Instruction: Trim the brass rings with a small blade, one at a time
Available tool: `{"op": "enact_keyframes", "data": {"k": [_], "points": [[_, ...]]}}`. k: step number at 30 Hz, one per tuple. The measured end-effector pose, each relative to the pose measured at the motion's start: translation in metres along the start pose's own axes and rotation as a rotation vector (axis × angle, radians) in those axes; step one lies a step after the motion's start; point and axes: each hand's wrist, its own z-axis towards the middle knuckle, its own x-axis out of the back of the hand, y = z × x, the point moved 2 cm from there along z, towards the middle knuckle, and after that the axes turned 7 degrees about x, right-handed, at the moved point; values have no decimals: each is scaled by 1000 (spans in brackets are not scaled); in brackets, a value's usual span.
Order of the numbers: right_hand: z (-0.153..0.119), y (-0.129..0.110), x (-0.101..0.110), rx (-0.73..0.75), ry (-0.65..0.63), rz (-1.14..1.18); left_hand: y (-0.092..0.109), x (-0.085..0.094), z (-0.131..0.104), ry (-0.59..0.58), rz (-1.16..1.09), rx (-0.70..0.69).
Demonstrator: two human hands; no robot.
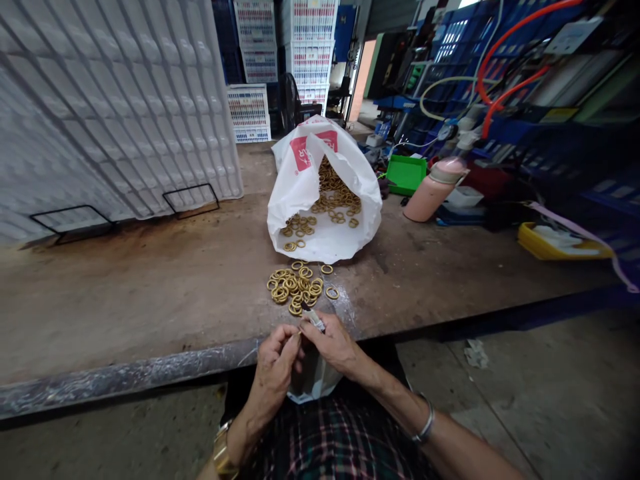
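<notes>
At the table's front edge, my left hand (pixel 278 357) pinches a small brass ring (pixel 300 333), of which only a sliver shows. Close beside it, my right hand (pixel 334 343) is closed around a small tool (pixel 315 320) with a pale wrapped body and a dark tip. Just beyond my hands lies a loose pile of brass rings (pixel 295 285). Behind the pile a white plastic bag (pixel 325 243) lies on its side, its mouth facing me, with many more rings inside. A pale bag or container (pixel 315 383) shows below my hands, over my lap.
The brown table (pixel 200 287) holds white ribbed trays (pixel 125 100) on black wire stands at the left. To the right are a green tray (pixel 407 175), a pink bottle (pixel 433 193) and a yellow tray (pixel 560 248). Stacked crates (pixel 255 67) and a fan (pixel 290 100) stand behind.
</notes>
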Motion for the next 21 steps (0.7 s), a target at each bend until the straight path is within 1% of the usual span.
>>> {"op": "enact_keyframes", "data": {"k": [3,5,8,10,12,15,18,21], "points": [[0,-2,0,-9,-9,18,-4,1,0,-74,-97,27],[0,-1,0,-29,-1,50,-8,1,-1,-96,-191,31],[1,2,2,-65,75,80,-9,-1,-2,-105,-303,42],[1,3,5,-68,136,53,-8,-2,-2,-100,-317,36],[1,2,9,-43,163,-3,-7,-2,-3,-79,-310,26],[-2,-3,12,7,131,-71,-7,-1,-3,-50,-317,33],[-4,-4,12,3,65,-80,-8,1,-3,-30,-348,49],[-5,-2,12,15,25,-76,-8,2,-3,-19,-350,46]]}}
